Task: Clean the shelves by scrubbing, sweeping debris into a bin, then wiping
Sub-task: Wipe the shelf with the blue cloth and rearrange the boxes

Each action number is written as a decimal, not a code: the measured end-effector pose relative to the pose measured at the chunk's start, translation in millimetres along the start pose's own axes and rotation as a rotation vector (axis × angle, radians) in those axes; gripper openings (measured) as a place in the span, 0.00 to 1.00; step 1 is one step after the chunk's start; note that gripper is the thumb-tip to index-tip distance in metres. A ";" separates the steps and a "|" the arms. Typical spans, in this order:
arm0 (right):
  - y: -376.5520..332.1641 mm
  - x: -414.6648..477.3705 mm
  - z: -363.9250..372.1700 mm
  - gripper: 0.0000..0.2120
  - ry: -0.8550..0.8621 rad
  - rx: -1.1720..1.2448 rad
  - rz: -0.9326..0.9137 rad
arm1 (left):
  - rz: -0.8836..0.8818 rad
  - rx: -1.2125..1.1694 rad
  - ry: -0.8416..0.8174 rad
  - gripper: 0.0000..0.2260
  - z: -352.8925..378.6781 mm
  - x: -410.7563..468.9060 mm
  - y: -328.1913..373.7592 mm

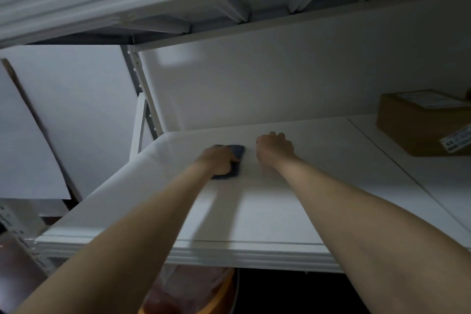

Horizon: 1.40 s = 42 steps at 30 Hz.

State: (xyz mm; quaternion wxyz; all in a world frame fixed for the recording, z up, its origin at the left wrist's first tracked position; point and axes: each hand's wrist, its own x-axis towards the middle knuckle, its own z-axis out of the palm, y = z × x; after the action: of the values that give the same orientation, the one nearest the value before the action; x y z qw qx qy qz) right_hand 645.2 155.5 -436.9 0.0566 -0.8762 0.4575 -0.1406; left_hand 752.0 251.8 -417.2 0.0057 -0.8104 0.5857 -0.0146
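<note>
While left fingers [233, 159] grasp dark cloth [239, 151], pressing it on shelf [254, 211], right fingers [279, 136] clenched in fist, resting on shelf just right of cloth. Left hand [219, 160] covers most of cloth. Right hand [275, 148] near cloth, not touching. Both forearms reach over front edge. Cloth toward left end of shelf. Box [418, 122] far right on shelf, well apart. Orange bin [224, 290], bag-lined, below shelf.

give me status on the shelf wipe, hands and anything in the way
Left hand grips dark blue cloth, pressed on white shelf board. Right hand curled on shelf, holds nothing seen. Brown cardboard box sits far right, clear of hands.
</note>
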 end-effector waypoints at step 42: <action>45.8 -7.7 -9.3 0.06 -0.095 1.066 0.402 | -0.082 -0.446 -0.001 0.17 7.5 22.3 32.4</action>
State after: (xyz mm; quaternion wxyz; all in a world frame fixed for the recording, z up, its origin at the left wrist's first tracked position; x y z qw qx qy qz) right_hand 602.2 135.8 -440.0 0.5369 -0.6276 0.4780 -0.2990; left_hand 728.6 220.4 -425.2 -0.1740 -0.8148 0.5409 0.1156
